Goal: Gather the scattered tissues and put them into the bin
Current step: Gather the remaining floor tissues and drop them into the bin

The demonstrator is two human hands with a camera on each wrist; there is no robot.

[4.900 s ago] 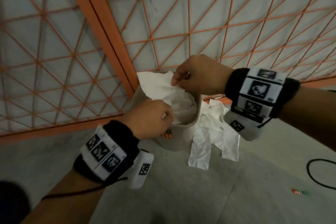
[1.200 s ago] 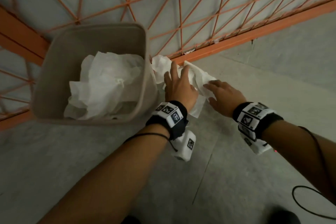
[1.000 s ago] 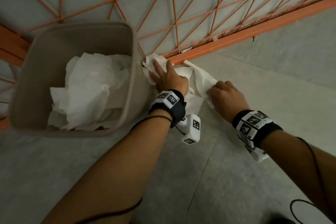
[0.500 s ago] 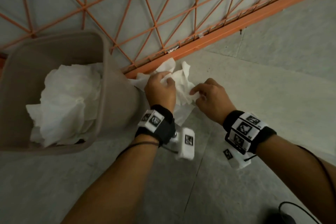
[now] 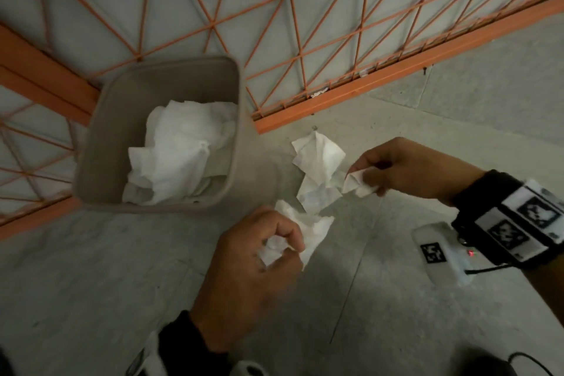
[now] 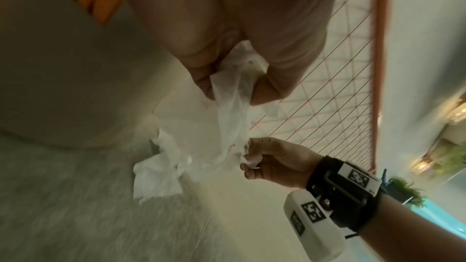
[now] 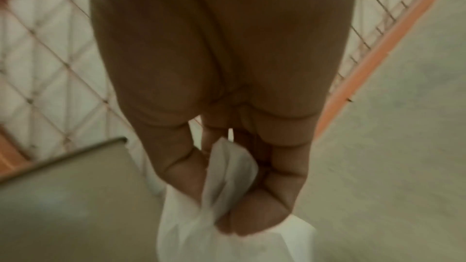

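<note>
A beige bin stands by the orange fence, holding a heap of white tissues. To its right my left hand pinches a crumpled tissue above the floor; the left wrist view shows that tissue hanging from my fingers. My right hand pinches the corner of another tissue, whose sheet trails down toward the floor. In the right wrist view that tissue is clamped between thumb and fingers, with the bin at lower left.
An orange mesh fence with a thick bottom rail runs behind the bin. The floor is grey concrete. A black cable lies at the bottom right corner.
Both hands have lifted off the floor and pulled back from the fence rail, each now holding tissue. The tissues that lay flat by the bin are now raised and bunched.
</note>
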